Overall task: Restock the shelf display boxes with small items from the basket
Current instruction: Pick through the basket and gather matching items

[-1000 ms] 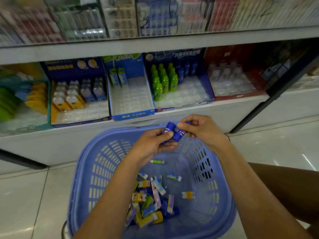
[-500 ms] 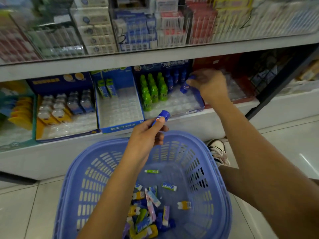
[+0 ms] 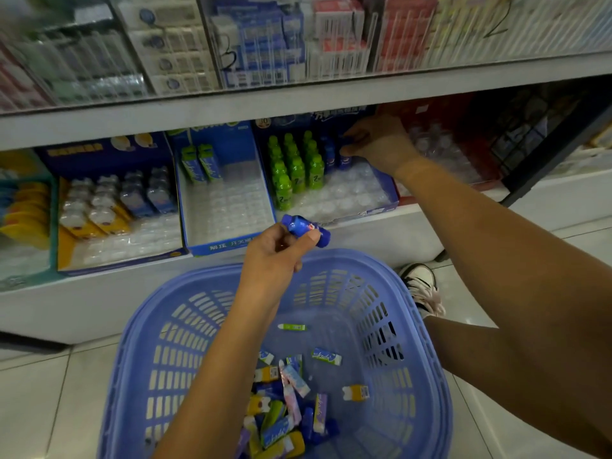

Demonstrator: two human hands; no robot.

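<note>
The basket [image 3: 172,376] is matt lilac plastic with slotted walls. The floor tiles [image 3: 49,392] are glossy and throw back light. The display boxes [image 3: 225,247] look like printed card, each lined with a clear shiny plastic tray [image 3: 228,207]. The small blue bottle [image 3: 306,230] is glossy plastic. The shoe [image 3: 419,283] is cloth.

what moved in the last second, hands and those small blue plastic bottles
The right hand rose from over the lilac-blue plastic basket to the blue cardboard display box and now pinches one small blue plastic bottle upright, right of the green plastic bottles. The left hand edged toward the shelf, keeping hold of the other blue bottle. The basket's loose items and other shelf boxes stayed put.
</note>
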